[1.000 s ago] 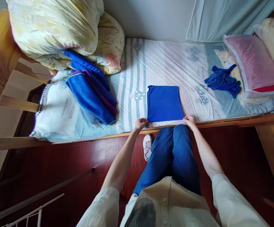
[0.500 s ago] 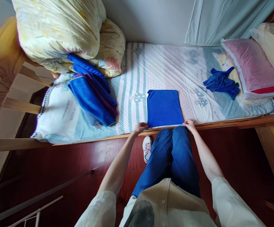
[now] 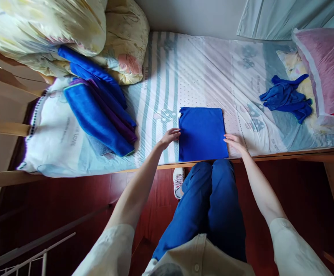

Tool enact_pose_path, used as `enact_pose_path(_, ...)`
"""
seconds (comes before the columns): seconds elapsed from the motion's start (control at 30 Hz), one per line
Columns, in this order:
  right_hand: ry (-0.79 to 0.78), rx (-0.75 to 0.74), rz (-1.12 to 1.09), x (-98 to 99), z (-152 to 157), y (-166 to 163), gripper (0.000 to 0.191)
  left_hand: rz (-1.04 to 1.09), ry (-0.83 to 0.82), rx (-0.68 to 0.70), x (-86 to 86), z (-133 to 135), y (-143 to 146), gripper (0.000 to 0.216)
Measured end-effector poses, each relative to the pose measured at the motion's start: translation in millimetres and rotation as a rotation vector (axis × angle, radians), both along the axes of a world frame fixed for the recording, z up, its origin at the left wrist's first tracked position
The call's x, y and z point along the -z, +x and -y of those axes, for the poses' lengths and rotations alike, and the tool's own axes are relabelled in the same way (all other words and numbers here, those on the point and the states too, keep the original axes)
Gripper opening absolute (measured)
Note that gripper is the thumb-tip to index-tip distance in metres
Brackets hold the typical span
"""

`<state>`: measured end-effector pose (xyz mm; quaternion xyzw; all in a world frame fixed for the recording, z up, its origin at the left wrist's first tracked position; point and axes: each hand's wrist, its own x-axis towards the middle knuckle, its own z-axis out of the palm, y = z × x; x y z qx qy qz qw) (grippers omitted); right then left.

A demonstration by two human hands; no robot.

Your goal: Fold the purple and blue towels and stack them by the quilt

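Note:
A blue cloth (image 3: 202, 134), a flat near-square with a small white tag at its far left corner, lies on the bed in front of my knees. At its left edge is my left hand (image 3: 170, 138), fingers stretched out and their tips at the border. My right hand (image 3: 235, 142) is on the opposite side, fingers extended and touching or almost touching the right edge. Neither hand grips the fabric. Off to the right sits a crumpled blue cloth (image 3: 288, 96). Left of the flat cloth lies a pile of folded blue and purple cloths (image 3: 100, 115).
The bed (image 3: 161, 76) has a striped, patterned sheet and a wooden front rail (image 3: 270, 156). Bagged yellow bedding (image 3: 46, 30) is heaped at the left. A pink pillow in a clear cover (image 3: 322, 69) lies at the right end. A curtain (image 3: 288, 19) hangs behind.
Both hands have left the near corners of the blue cloth, where they were pinching, and moved farther forward along its side edges. The view has come closer to the bed.

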<state>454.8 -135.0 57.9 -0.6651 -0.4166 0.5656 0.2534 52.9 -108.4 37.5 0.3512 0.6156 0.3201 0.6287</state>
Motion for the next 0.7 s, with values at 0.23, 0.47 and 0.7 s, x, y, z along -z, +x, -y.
enact_pose_path(0.23, 0.128, -0.038, 0.052, 22.9, -92.4, -22.1, 0.046, -0.188, 0.148, -0.018, 7.7, -88.1, 9.7, 0.048)
enact_pose_path(0.47, 0.300, -0.014, 0.285, 60.9, -171.7, -40.4, 0.043, -0.525, 0.287, 0.122, 19.5, -129.0, 9.7, 0.040)
enact_pose_path(0.7, 0.463, -0.103, 0.419, 80.9, -185.0, -27.3, 0.043, -0.689, 0.360, 0.240, 21.1, -143.0, 14.7, 0.048)
